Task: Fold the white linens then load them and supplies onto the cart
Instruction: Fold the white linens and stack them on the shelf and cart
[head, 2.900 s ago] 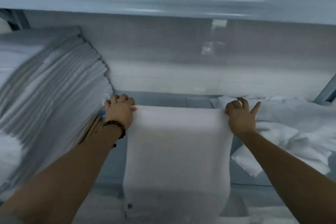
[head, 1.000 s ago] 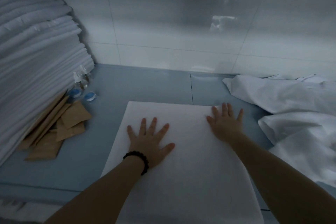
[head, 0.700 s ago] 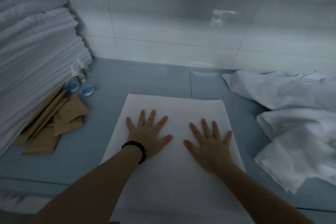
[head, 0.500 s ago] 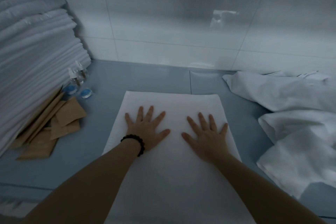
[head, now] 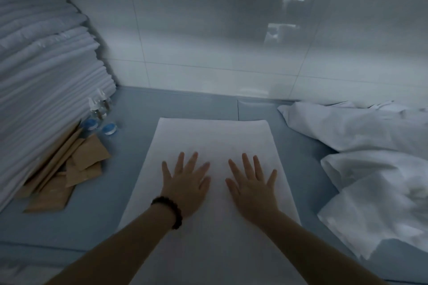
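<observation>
While both palms press flat on it, the towel (head: 213, 143) lies on the blue shelf (head: 141, 109), against a glossy tiled wall (head: 208, 30). Left hand (head: 185, 183), beaded bracelet (head: 170, 211) at its wrist, and right hand (head: 251, 187) lie side by side, fingers straight and spread wide, holding nothing. Folded stack (head: 39, 90) fills the left; brown packets (head: 76, 166) and small bottles (head: 99, 109) sit at its foot, labels unreadable. Crumpled linens (head: 370, 157) lie right, cut off by the frame. Towel's near end is out of frame; bare shelf shows on both sides.
</observation>
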The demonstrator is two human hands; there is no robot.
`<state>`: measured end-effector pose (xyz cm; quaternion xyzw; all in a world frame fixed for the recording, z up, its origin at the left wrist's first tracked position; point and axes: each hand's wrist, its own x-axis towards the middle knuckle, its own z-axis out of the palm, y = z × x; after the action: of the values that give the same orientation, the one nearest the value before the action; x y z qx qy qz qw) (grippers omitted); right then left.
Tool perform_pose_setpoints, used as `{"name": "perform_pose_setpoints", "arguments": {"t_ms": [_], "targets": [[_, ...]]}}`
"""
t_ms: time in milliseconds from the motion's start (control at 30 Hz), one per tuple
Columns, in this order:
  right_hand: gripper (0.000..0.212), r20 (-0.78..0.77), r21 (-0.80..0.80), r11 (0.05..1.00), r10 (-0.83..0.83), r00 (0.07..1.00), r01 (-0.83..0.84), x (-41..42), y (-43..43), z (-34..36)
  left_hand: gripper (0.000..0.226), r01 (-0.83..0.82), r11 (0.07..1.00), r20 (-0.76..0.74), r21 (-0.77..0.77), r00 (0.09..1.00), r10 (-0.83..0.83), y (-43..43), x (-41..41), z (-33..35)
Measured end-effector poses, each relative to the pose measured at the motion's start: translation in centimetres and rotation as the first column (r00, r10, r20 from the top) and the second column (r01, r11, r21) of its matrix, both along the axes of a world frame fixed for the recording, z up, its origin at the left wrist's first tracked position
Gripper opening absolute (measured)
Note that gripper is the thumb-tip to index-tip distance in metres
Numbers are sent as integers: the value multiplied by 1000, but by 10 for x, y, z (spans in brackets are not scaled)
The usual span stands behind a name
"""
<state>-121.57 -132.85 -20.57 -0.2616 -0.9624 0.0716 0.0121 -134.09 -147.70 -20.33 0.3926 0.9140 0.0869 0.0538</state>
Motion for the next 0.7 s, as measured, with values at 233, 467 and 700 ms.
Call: {"name": "perform_pose_setpoints", "arguments": {"t_ms": [233,467,700], "targets": [[67,120,61,996,59,991,-67,41,-19,-16,67,115,981,-24,-153,992,-120,-29,30,-22],[62,134,47,988,139,981,-146,13,21,-9,64,181,966,20,-183,983,-181,-17,-8,-14],[59,141,28,998,51,989,-55,71,56,-5,71,231,955,-6,-186,972,-236,-86,-27,-16]]}}
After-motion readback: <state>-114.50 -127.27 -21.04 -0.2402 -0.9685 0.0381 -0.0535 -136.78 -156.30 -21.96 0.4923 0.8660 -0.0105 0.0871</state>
